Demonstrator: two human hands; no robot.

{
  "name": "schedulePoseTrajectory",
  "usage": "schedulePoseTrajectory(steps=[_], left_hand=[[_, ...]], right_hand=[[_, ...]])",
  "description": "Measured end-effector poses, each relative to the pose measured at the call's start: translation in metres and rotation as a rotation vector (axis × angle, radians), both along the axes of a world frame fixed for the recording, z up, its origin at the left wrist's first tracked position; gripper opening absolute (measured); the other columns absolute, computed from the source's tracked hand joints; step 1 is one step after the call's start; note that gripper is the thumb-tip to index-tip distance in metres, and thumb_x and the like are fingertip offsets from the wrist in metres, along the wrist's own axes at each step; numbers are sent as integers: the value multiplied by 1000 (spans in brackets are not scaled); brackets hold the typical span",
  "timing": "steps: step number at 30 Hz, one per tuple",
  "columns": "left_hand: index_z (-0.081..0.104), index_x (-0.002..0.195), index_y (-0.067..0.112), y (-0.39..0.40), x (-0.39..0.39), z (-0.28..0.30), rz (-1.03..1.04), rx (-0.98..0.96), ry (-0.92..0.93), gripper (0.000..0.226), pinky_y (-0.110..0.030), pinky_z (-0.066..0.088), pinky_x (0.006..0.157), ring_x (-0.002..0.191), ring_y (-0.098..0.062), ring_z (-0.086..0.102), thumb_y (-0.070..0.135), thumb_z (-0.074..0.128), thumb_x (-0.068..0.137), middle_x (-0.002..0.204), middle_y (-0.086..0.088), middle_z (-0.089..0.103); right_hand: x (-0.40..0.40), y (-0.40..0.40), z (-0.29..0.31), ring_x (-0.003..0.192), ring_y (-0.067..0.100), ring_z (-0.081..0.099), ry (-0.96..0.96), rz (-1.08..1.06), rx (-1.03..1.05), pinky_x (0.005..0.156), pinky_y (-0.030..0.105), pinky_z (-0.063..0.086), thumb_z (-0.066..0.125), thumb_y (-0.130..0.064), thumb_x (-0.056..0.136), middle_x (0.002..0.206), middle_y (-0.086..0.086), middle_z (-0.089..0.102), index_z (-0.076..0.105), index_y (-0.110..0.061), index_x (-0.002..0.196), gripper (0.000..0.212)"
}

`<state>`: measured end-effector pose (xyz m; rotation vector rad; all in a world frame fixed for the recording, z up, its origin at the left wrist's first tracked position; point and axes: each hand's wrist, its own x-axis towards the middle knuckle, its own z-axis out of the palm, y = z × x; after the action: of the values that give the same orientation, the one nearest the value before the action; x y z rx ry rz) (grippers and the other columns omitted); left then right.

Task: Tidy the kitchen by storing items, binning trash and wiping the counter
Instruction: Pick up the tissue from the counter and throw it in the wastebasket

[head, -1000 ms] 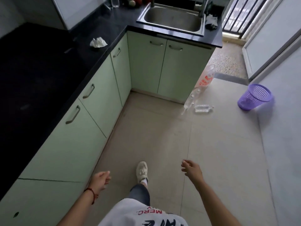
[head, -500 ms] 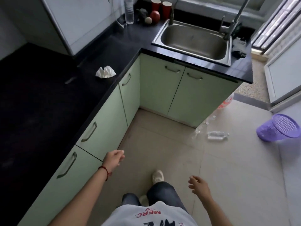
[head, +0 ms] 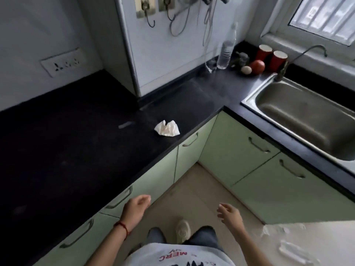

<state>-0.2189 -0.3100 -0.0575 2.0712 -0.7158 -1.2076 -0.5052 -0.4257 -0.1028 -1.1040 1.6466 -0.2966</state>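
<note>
Both hands empty: left hand [head: 135, 207] loosely curled, right hand [head: 229, 214] relaxed. Risk: crumpled tissue [head: 167, 128] near counter [head: 80, 150] edge gets knocked off.

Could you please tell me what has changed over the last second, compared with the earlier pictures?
The person has stepped closer to the counter corner and looked up, so the purple bin has left view. Both hands have come forward: the left hand and the right hand remain empty, gripping nothing. The crumpled tissue on the black counter, the water bottle and the red cups stayed put.
</note>
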Motion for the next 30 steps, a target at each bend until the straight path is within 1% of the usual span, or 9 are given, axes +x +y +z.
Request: schedulePoseTrajectory(steps=[2,4,6,9,13,17,20,26,30], left_hand=[[64,103,12,-12,1,13,12,-49,-57,18,-11,44,73,84,-3,59,17,54,89,83,15,61],[63,106,12,-19,4,24,13,-100,-131,20,-12,48,77,85,2,58,16,55,88,88,11,62],[63,108,10,-25,12,31,10,-156,-234,23,-25,50,88,95,-9,60,16,56,88,100,2,64],[61,113,9,-33,33,32,-34,-204,-473,31,-26,44,93,108,-15,55,25,52,88,114,-5,62],[58,120,8,-42,62,20,-79,-107,-696,47,-43,40,101,124,-31,49,33,45,82,129,-13,57],[58,120,9,-43,75,7,-151,46,-778,48,-50,43,97,124,-33,50,35,45,81,132,-13,55],[59,118,12,-40,77,2,-201,60,-792,50,-51,44,94,120,-32,53,38,36,81,130,-12,57],[54,123,15,-37,77,0,-204,64,-773,51,-48,39,100,125,-29,48,39,36,82,135,-9,53],[58,118,15,-38,78,1,-221,63,-772,48,-48,45,95,121,-29,53,37,40,80,130,-10,57]], right_hand=[[24,-35,6,65,16,59,13,104,-19,65,28,41,54,-18,90,84,6,64,62,-2,107,25],[52,-59,18,69,18,60,21,201,-53,67,29,42,54,-18,90,85,7,64,63,-2,109,26],[82,-77,35,79,22,63,6,271,-112,70,31,45,55,-18,90,88,8,66,63,-4,110,25],[130,-96,68,90,19,62,-14,343,-245,74,27,44,55,-17,90,97,7,66,62,-8,111,24],[195,-122,101,91,17,60,-54,354,-519,82,29,47,55,-13,88,107,6,64,59,-11,115,26],[239,-147,101,128,24,39,175,633,-747,100,32,36,52,-17,90,142,4,42,45,-19,134,44],[251,-155,87,137,25,24,371,876,-697,105,42,31,45,-23,92,152,1,27,32,-24,141,50],[248,-146,63,105,34,48,463,913,-829,82,39,41,55,-9,85,115,9,58,58,-13,115,31],[242,-144,63,94,33,52,417,829,-821,69,38,45,59,-9,83,99,11,61,65,-9,104,22]])
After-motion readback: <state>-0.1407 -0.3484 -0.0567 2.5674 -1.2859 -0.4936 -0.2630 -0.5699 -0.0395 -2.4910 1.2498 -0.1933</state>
